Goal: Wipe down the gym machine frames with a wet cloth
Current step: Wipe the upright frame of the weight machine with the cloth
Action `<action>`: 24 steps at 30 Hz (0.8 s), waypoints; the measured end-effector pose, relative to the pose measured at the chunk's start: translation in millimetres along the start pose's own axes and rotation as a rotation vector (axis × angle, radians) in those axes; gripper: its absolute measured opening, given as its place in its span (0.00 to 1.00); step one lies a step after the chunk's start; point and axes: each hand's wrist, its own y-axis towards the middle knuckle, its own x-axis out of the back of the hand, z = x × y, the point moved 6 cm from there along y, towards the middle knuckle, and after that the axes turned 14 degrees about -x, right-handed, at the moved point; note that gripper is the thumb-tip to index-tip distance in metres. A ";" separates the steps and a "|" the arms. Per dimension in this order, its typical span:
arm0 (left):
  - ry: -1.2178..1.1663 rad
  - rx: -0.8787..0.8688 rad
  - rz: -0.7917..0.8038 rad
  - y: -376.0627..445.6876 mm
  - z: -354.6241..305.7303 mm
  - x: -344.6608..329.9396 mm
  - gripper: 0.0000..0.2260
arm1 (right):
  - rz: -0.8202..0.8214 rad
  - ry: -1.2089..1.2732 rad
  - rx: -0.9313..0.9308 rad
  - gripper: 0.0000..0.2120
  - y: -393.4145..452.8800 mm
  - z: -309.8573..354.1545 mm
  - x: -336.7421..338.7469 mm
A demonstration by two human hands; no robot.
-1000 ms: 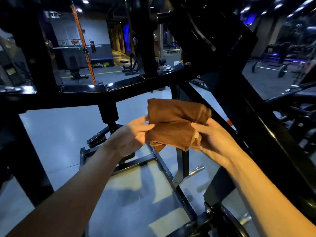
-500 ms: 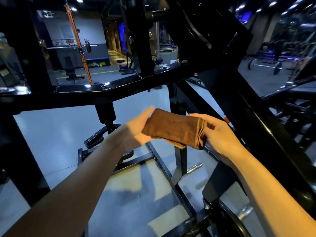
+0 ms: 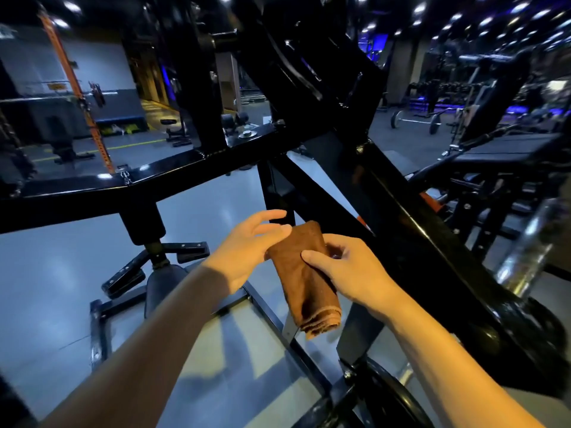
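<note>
Cloth (image 3: 304, 279): brown, folded into a thick roll, held in mid-air at centre, near end hanging down, apart from the frame.
Right hand (image 3: 349, 273): grasping the cloth, thumb across its top, fingers curled behind.
Left hand (image 3: 244, 251): released, fingers straight, fingertips touching the cloth's far left edge.
Machine frame (image 3: 411, 217): black, glossy; slanted beam just right of the cloth, crossbar (image 3: 173, 171) farther off.
Floor (image 3: 55, 273): pale grey, below.

Head-worn view, forward-down, close on hands (image 3: 349, 273)

Right hand (image 3: 349, 270) gripping (thumb on top); left hand (image 3: 247, 245) fingers straight.
</note>
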 end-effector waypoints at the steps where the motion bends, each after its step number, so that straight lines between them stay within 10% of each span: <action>1: 0.056 0.000 0.006 -1.9 2.4 -4.4 0.14 | -0.099 0.016 0.008 0.04 -4.7 -3.3 4.9; 11: -0.385 0.083 0.178 -14.4 22.6 -82.5 0.21 | -0.226 -0.057 0.143 0.11 -52.3 -20.3 11.1; 18: -0.389 -0.043 0.166 -8.3 -1.1 -122.6 0.16 | -0.165 0.013 0.014 0.33 -81.4 -24.2 32.4; 24: -0.121 -0.266 0.036 3.2 -46.5 -130.5 0.28 | -0.735 -0.267 0.185 0.27 -109.9 3.6 103.7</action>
